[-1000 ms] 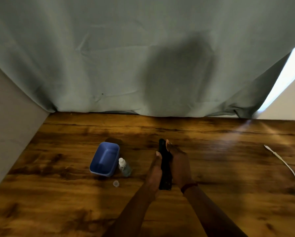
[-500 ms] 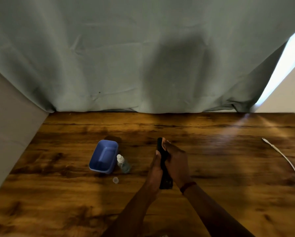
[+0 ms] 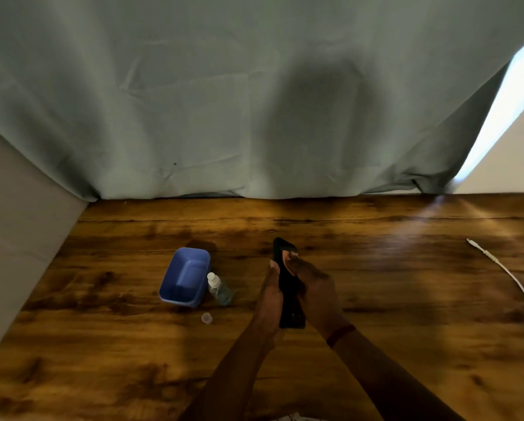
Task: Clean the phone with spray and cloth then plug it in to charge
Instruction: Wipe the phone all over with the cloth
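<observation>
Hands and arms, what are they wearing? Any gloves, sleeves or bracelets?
No gloves: the left hand and the right hand are both bare. No sleeves show either, so the left forearm and the right forearm are bare as far as the picture reaches. The only thing worn is a thin reddish band round the right wrist. No ring or watch can be made out.

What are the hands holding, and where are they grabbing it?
Both hold the black phone. The left hand grips its left long edge; the right hand wraps the right edge, fingers reaching near the top end.
</observation>
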